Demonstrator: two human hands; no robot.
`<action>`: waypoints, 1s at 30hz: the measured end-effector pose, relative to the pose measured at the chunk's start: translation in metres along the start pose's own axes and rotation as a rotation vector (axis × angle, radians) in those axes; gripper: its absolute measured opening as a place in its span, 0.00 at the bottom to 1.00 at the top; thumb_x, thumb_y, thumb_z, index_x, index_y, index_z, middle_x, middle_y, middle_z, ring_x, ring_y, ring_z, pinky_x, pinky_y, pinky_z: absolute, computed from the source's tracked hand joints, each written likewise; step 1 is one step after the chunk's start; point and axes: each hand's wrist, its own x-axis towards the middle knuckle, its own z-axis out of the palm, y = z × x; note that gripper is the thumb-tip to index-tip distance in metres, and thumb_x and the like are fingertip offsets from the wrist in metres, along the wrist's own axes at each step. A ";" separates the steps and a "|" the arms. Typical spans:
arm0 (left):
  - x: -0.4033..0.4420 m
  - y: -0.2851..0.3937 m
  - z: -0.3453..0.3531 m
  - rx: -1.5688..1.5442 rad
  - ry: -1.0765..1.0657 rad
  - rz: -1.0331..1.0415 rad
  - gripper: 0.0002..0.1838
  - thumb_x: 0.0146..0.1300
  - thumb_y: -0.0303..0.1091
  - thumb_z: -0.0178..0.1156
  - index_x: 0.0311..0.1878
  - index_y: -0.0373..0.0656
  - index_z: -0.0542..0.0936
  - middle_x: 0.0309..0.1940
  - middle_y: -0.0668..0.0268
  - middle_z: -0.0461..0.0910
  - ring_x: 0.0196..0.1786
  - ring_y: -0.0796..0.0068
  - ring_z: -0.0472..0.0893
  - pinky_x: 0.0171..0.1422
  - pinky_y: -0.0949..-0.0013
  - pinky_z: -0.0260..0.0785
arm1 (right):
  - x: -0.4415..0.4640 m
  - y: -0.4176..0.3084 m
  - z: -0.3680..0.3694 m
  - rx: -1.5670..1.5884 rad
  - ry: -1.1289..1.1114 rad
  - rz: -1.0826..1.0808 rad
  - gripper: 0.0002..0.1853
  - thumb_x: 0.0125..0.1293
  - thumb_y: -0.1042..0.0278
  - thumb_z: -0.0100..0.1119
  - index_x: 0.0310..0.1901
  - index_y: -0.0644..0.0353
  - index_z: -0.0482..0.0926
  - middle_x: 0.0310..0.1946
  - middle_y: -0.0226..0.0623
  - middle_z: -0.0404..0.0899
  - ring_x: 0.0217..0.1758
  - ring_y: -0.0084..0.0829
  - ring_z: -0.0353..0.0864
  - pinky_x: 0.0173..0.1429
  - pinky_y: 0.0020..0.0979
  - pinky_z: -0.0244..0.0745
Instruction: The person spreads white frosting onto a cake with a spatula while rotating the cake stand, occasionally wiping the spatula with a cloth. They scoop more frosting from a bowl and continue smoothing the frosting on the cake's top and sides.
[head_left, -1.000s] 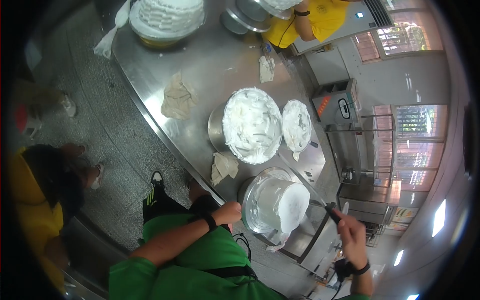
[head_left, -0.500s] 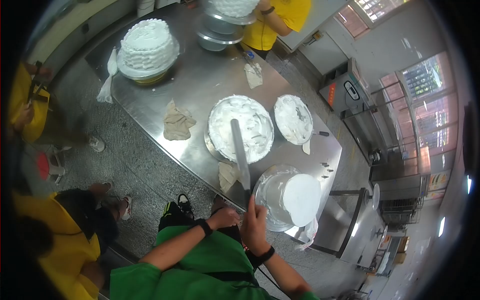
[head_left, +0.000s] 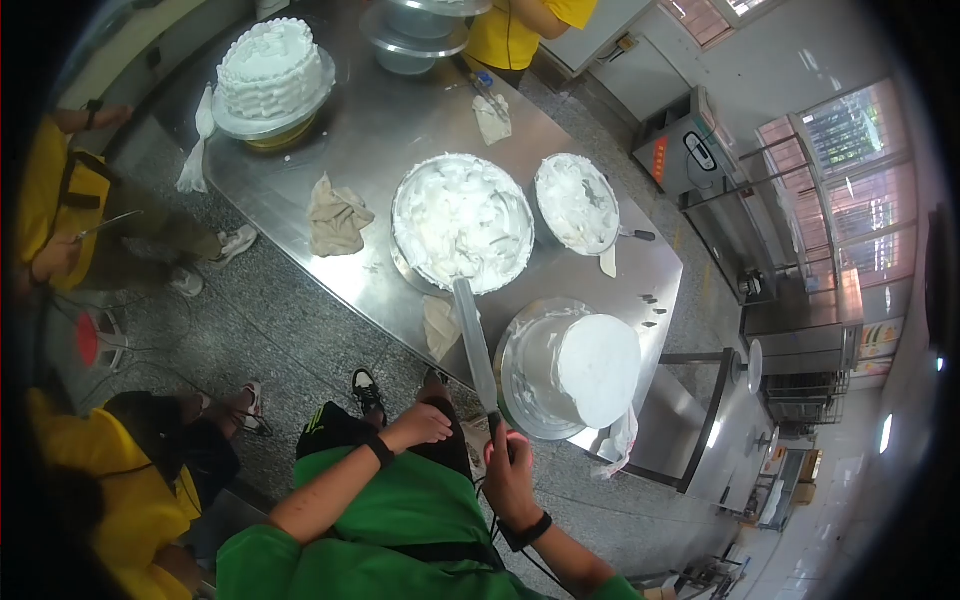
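In my right hand (head_left: pixel 510 478) is an icing spatula (head_left: pixel 474 340), gripped by its black handle. Its long metal blade points away from me, with the tip at the near rim of a large bowl of white cream (head_left: pixel 462 215). My left hand (head_left: pixel 420 426) is held before my body, fingers loosely curled, with nothing visible in it. Right of the blade stands a round cake (head_left: pixel 600 370) coated in smooth white cream on a metal turntable (head_left: pixel 518 395). A second, smaller bowl of cream (head_left: pixel 577 205) sits beyond, with a dark-handled tool beside it.
A piped white cake (head_left: pixel 270 75) stands on the far left of the steel table (head_left: pixel 330 110), beside a piping bag (head_left: pixel 200 140). Cloths (head_left: pixel 338 215) and small nozzles (head_left: pixel 650 312) lie about. People in yellow shirts stand at the left and far side.
The spatula's blade has drawn back toward me, from over the middle of the cream bowl to its near rim. My left hand has shifted slightly left, its fist looser. The view has tilted a little.
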 end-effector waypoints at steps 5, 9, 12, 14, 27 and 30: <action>-0.001 0.011 0.008 0.081 0.029 -0.022 0.15 0.75 0.32 0.51 0.55 0.31 0.79 0.49 0.51 0.86 0.52 0.64 0.87 0.57 0.66 0.80 | -0.057 -0.006 -0.037 0.121 -0.103 0.152 0.35 0.60 0.82 0.59 0.71 0.66 0.66 0.45 0.53 0.73 0.42 0.50 0.78 0.43 0.43 0.78; 0.006 0.004 0.011 -0.057 -0.013 0.047 0.14 0.70 0.31 0.59 0.51 0.30 0.81 0.42 0.55 0.88 0.41 0.70 0.87 0.45 0.72 0.80 | -0.076 -0.009 -0.068 0.220 -0.052 0.136 0.33 0.60 0.85 0.54 0.71 0.68 0.68 0.40 0.49 0.73 0.42 0.47 0.75 0.46 0.42 0.72; 0.016 0.001 0.019 -0.087 -0.067 0.113 0.14 0.67 0.30 0.62 0.50 0.29 0.82 0.40 0.56 0.87 0.40 0.71 0.87 0.44 0.72 0.79 | -0.061 -0.017 -0.110 0.124 -0.110 0.131 0.31 0.61 0.82 0.55 0.69 0.68 0.70 0.39 0.49 0.74 0.42 0.46 0.75 0.46 0.41 0.72; 0.029 -0.002 0.025 -0.088 -0.075 0.154 0.15 0.65 0.30 0.63 0.50 0.29 0.82 0.39 0.56 0.87 0.40 0.71 0.87 0.44 0.72 0.78 | -0.048 -0.021 -0.140 0.133 -0.092 0.127 0.28 0.62 0.80 0.57 0.67 0.67 0.73 0.37 0.48 0.74 0.41 0.44 0.75 0.45 0.40 0.71; 0.062 0.028 0.077 0.007 0.036 0.339 0.06 0.71 0.25 0.58 0.45 0.33 0.81 0.38 0.65 0.85 0.39 0.77 0.84 0.42 0.74 0.75 | 0.080 -0.049 -0.325 -0.570 -0.301 -0.216 0.24 0.55 0.79 0.67 0.56 0.56 0.85 0.34 0.38 0.74 0.25 0.37 0.76 0.30 0.35 0.72; 0.060 0.026 0.078 -0.281 -0.124 0.303 0.07 0.71 0.26 0.58 0.48 0.34 0.80 0.41 0.61 0.85 0.44 0.69 0.86 0.47 0.70 0.79 | 0.115 -0.064 -0.325 -0.614 -0.378 -0.359 0.25 0.53 0.80 0.67 0.56 0.56 0.85 0.34 0.38 0.73 0.26 0.38 0.78 0.30 0.39 0.74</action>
